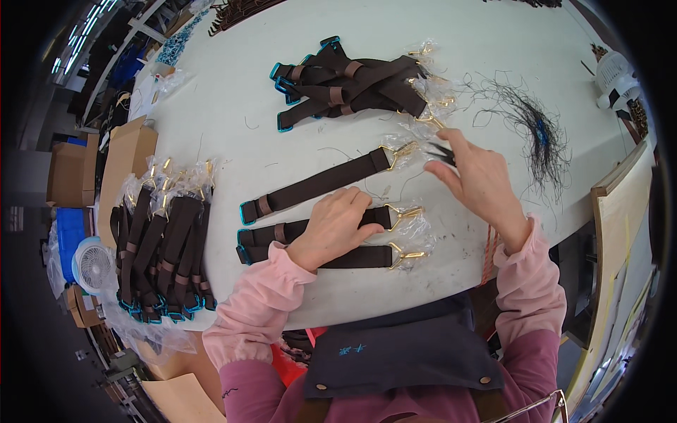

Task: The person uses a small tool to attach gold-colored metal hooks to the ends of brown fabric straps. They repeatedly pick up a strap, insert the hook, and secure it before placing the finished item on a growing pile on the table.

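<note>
Three dark brown straps lie side by side in front of me, each with a gold hook in clear plastic at its right end: an upper strap [324, 179], a middle strap [299, 230] and a lower strap [360, 257]. My left hand [331, 227] lies over the middle strap, fingers curled down onto it and covering part of the lower one. In my right hand [482, 173] is a pair of small black thread snips [442, 154], their points towards the upper strap's gold hook [403, 151]. Blue-wrapped buckles [248, 212] sit at the straps' left ends.
Beyond lies a crossed pile of similar straps [345, 81]; another heap [166, 247] sits at the left table edge. A tangle of dark threads [539, 137] spreads at the right. A white fan [618, 76] stands far right, a cardboard box [127, 158] at left.
</note>
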Motion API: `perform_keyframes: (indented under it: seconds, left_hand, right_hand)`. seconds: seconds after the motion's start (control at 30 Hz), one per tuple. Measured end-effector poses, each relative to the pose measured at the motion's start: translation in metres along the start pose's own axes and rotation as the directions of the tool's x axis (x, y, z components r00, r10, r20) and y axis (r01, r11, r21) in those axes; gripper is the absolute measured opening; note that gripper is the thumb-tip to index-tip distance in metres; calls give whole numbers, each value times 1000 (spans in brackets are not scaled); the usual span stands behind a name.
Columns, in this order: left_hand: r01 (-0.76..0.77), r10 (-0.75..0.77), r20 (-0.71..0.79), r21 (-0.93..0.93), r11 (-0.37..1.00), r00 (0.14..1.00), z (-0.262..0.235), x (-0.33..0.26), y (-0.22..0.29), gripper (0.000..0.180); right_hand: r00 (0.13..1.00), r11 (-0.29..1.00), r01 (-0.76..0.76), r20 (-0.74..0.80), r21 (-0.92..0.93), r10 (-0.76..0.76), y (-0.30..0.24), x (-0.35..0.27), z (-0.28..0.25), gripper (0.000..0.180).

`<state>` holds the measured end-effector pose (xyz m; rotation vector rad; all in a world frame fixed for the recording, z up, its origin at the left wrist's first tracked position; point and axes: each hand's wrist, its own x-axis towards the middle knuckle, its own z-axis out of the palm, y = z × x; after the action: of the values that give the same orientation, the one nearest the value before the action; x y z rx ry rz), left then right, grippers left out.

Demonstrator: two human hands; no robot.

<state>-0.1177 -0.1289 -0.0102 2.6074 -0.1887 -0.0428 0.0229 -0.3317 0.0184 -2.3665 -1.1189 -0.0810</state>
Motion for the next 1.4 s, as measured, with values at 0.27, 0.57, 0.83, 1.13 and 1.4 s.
perform_keyframes:
  seconds: [0.27, 0.57, 0.83, 1.13, 1.4]
  left_hand:
    - [-78, 79, 9, -85, 993, 997, 14, 11, -18, 9]
    - [-6, 3, -44, -69, 998, 999, 14, 14, -14, 4]
    - [0, -2, -38, -50, 999, 999, 11, 14, -12, 5]
    - [8, -9, -9, -36, 999, 1000, 12, 14, -13, 6]
    - [49, -48, 13, -84, 995, 999, 9, 14, -11, 7]
  right_hand:
    - [890, 962, 166, 388, 216, -241, -5, -1, 38, 24]
    - [823, 942, 102, 505, 320, -261, -6, 15, 51, 17]
    - [830, 926, 98, 484, 364, -278, -5, 15, 57, 15]
    - [828, 936, 112, 490, 334, -274, -4, 14, 58, 17]
    - [801, 940, 148, 521, 306, -296, -14, 18, 50, 18]
